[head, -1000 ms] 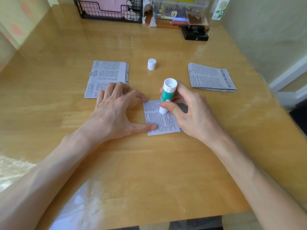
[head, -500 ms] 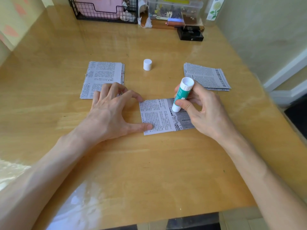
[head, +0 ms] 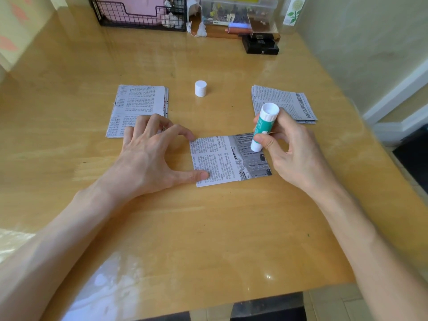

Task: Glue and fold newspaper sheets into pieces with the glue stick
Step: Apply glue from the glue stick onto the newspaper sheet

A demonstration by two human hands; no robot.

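A small newspaper sheet [head: 222, 158] lies flat on the wooden table [head: 208, 228] in front of me. My left hand [head: 148, 158] presses its left edge with thumb and a fingertip, fingers spread. My right hand [head: 294, 154] grips a green and white glue stick [head: 262, 129], held upside down with its tip on the sheet's right part. The stick's white cap [head: 200, 88] stands apart, farther back.
One stack of newspaper pieces [head: 139, 105] lies at the left, another stack [head: 287, 103] at the right behind my right hand. A black wire basket [head: 139, 12], a clear plastic box [head: 238, 10] and a black box [head: 260, 44] line the far edge.
My right hand has slid the glue stick rightward across the sheet, uncovering more of the sheet. My left hand stays pressed on the left edge.
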